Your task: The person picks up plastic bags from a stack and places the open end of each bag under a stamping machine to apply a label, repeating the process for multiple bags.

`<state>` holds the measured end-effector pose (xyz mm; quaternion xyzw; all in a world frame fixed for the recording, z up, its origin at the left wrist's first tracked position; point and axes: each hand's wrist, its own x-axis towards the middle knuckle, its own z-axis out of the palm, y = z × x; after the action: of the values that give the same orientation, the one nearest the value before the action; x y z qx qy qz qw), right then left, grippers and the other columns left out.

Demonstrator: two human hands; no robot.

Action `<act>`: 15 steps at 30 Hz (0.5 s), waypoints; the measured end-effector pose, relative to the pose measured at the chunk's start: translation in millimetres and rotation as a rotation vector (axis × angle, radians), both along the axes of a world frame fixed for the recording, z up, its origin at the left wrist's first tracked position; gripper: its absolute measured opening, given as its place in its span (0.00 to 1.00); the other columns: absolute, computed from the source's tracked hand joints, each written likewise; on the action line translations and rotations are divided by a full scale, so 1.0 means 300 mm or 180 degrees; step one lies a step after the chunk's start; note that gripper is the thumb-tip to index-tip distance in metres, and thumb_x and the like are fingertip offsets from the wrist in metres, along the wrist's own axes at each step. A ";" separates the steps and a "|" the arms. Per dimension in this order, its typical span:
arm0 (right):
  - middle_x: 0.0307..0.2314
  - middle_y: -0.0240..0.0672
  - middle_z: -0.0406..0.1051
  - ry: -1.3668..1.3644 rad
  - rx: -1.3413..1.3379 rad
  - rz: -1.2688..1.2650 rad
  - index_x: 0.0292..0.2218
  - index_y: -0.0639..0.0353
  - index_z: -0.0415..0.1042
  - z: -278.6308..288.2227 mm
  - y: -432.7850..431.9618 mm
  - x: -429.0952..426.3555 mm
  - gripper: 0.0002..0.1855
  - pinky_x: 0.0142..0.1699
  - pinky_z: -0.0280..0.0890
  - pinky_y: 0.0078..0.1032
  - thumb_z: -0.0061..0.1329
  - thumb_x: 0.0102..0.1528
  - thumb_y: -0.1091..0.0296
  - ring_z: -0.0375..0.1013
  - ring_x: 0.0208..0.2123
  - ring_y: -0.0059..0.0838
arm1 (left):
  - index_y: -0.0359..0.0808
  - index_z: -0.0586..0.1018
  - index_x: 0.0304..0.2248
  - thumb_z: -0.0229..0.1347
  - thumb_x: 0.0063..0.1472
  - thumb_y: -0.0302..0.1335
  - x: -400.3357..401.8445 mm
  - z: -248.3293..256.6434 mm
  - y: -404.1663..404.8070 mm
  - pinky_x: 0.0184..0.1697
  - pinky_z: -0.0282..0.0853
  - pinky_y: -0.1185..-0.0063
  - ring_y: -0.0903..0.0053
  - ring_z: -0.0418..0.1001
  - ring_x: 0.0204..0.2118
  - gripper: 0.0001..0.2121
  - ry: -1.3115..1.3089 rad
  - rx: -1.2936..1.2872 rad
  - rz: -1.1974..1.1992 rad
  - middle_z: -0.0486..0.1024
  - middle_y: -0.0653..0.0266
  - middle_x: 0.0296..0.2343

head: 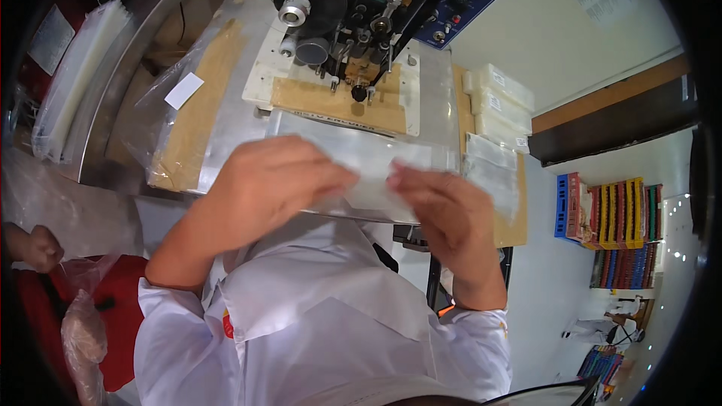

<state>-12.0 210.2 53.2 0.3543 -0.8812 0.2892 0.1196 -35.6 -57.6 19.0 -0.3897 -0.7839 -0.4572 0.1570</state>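
My left hand (282,183) and my right hand (445,197) are raised over the near edge of the metal worktop, fingertips pointing toward each other with a gap between them. Both are motion-blurred, and whether anything thin is between the fingers cannot be made out. Below and beyond them lie clear plastic bags (372,180), flat in front of a coding machine (361,39). The machine has a black reel (310,0), a lit red light and a white base plate (259,79) partly covered with brown tape.
Bundled clear bags (502,101) and loose bags (491,175) lie on cardboard at right. A white paper slip (184,91) rests on taped plastic at left. Another person's hand (42,248) is at far left, near a filled plastic bag (84,332). Stacked crates (615,211) stand right.
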 end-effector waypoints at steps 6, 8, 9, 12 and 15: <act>0.46 0.38 0.77 0.1122 0.1008 -0.0556 0.44 0.56 0.79 -0.171 0.016 -0.194 0.21 0.55 0.70 0.39 0.52 0.47 0.80 0.75 0.51 0.39 | 0.41 0.84 0.40 0.63 0.53 0.22 -0.088 -0.073 0.010 0.43 0.65 0.71 0.67 0.73 0.39 0.13 0.0601 -0.0611 0.0885 0.77 0.66 0.38; 0.47 0.38 0.77 0.0985 0.1039 -0.0535 0.45 0.56 0.78 -0.206 0.013 -0.227 0.21 0.57 0.69 0.40 0.52 0.47 0.81 0.75 0.52 0.39 | 0.41 0.84 0.39 0.63 0.53 0.23 -0.087 -0.089 0.012 0.43 0.64 0.71 0.67 0.73 0.38 0.12 0.0523 -0.0637 0.0914 0.77 0.66 0.37; 0.48 0.38 0.76 0.0933 0.1046 -0.0575 0.46 0.56 0.78 -0.211 0.007 -0.241 0.23 0.57 0.69 0.40 0.52 0.47 0.82 0.74 0.52 0.39 | 0.41 0.84 0.39 0.63 0.53 0.24 -0.088 -0.091 0.015 0.43 0.62 0.71 0.68 0.72 0.38 0.12 0.0499 -0.0669 0.0884 0.76 0.67 0.36; 0.48 0.38 0.76 0.0869 0.1026 -0.0583 0.46 0.56 0.78 -0.213 -0.001 -0.270 0.23 0.57 0.69 0.40 0.53 0.47 0.80 0.74 0.53 0.39 | 0.42 0.84 0.39 0.64 0.54 0.26 -0.104 -0.104 0.031 0.43 0.59 0.71 0.70 0.70 0.37 0.12 0.0477 -0.0765 0.0884 0.75 0.68 0.35; 0.47 0.38 0.77 0.0862 0.1012 -0.0587 0.46 0.56 0.78 -0.208 -0.013 -0.290 0.22 0.56 0.70 0.41 0.55 0.47 0.77 0.74 0.53 0.39 | 0.42 0.84 0.39 0.65 0.53 0.28 -0.139 -0.134 0.042 0.42 0.57 0.71 0.71 0.69 0.38 0.12 0.0552 -0.0903 0.0953 0.73 0.68 0.34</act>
<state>-99.0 206.3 -9.2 0.3222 -0.9203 0.0843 0.2053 -77.2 -45.1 -21.1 -0.3251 -0.8730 -0.2788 0.2335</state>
